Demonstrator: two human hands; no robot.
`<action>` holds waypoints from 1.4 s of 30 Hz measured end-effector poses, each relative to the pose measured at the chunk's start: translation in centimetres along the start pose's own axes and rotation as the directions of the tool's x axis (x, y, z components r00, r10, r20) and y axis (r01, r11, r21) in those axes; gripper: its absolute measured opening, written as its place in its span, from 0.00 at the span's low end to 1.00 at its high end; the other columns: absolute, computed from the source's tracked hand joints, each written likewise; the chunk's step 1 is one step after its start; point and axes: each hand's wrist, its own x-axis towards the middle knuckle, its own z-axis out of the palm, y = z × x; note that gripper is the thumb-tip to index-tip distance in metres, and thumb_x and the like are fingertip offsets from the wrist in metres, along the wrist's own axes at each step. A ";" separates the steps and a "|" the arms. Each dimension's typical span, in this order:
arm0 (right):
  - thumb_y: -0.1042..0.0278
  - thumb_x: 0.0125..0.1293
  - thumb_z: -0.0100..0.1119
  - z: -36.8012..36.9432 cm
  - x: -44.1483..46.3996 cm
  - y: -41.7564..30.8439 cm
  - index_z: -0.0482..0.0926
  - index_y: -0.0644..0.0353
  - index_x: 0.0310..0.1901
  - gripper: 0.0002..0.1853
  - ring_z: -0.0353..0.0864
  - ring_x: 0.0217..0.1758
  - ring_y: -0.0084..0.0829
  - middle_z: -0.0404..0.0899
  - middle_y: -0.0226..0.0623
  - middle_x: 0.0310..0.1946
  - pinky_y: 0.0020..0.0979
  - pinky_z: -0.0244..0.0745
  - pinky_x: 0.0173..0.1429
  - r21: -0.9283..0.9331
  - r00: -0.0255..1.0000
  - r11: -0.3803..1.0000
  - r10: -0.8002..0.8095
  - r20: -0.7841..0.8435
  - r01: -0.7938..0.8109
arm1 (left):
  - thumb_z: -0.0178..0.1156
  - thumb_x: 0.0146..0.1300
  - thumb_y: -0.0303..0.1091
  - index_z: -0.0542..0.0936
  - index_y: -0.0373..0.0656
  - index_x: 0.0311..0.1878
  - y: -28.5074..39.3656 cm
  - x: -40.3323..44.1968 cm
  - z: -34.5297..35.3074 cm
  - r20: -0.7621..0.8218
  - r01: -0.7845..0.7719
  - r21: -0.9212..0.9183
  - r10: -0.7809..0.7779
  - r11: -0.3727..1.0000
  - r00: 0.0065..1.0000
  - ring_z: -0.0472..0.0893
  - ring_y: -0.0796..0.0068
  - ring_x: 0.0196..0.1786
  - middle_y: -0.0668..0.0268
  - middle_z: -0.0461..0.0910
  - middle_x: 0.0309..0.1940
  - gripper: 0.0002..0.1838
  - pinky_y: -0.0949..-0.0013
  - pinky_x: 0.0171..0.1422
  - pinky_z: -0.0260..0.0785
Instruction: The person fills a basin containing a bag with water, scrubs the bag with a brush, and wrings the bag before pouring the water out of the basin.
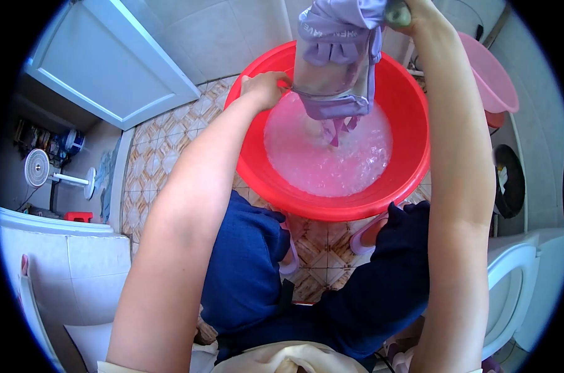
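Note:
A purple bag [338,107] with a clear panel and white lettering hangs above a large red basin [412,155]. Cloudy, sudsy water [350,165] lies in the basin, and purple straps dangle from the bag toward it. High at the top of the view, my right hand [409,17] is closed on the upper end of the bag. My left hand [266,88] is at the basin's left side, its fingertips pinched at the bag's lower left edge.
A pink basin [490,78] stands at the right, with a dark round pan [509,180] below it. The toilet [512,292] is at lower right. At left are an open white door [111,59] and a fan [38,168]. Tiled floor [163,149] surrounds the red basin.

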 end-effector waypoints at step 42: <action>0.76 0.41 0.52 3.9 -5.7 0.2 0.78 0.66 0.26 0.08 0.68 0.19 0.19 0.72 0.26 0.18 0.21 0.61 0.23 -0.810 0.933 0.462 -0.177 0.314 0.361 | 0.57 0.58 0.35 0.59 0.58 0.69 -1.0 0.7 -0.8 -0.630 -0.176 0.028 0.154 0.984 0.761 0.80 0.62 0.42 0.58 0.81 0.32 0.34 0.62 0.56 0.59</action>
